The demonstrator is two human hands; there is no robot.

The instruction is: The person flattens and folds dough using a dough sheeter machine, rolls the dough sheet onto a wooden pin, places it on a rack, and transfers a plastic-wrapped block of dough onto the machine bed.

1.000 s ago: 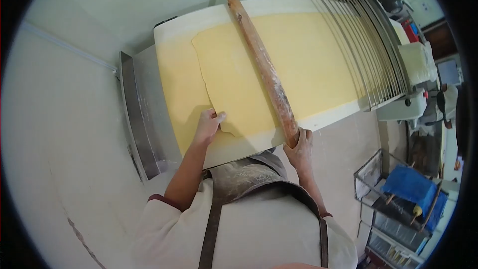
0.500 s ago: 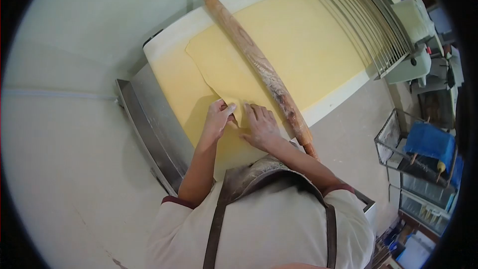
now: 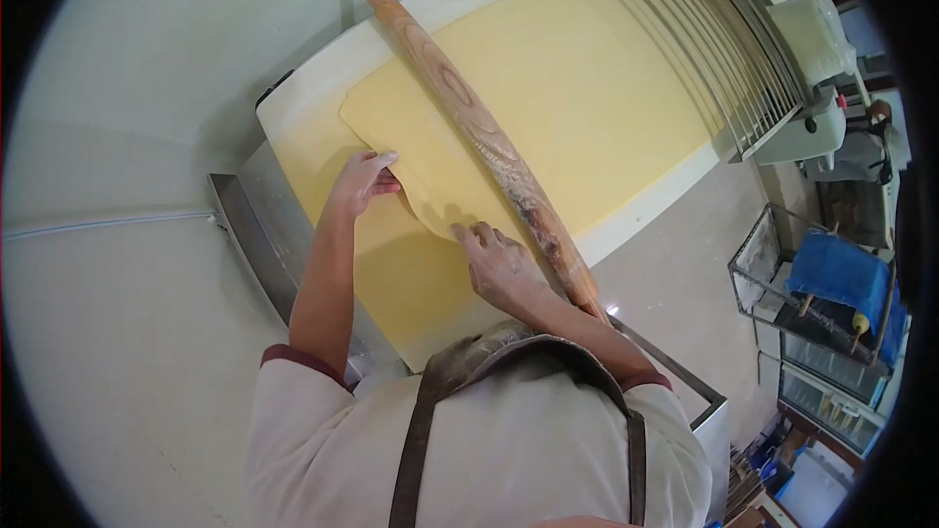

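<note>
Yellow dough (image 3: 558, 98) beneath a rolling pin (image 3: 479, 127) is pinched by the left hand (image 3: 364, 182); the right hand (image 3: 503, 268) curls at its edge, grip unclear

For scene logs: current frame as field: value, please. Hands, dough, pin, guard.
left hand: at dough edge, apparently pinching it
right hand: fingertips at same edge, nearer the body
dough: thin, flat sheet
pin: lying across dough, neither hand gripping it
guard: metal bars over dough's far end
</note>
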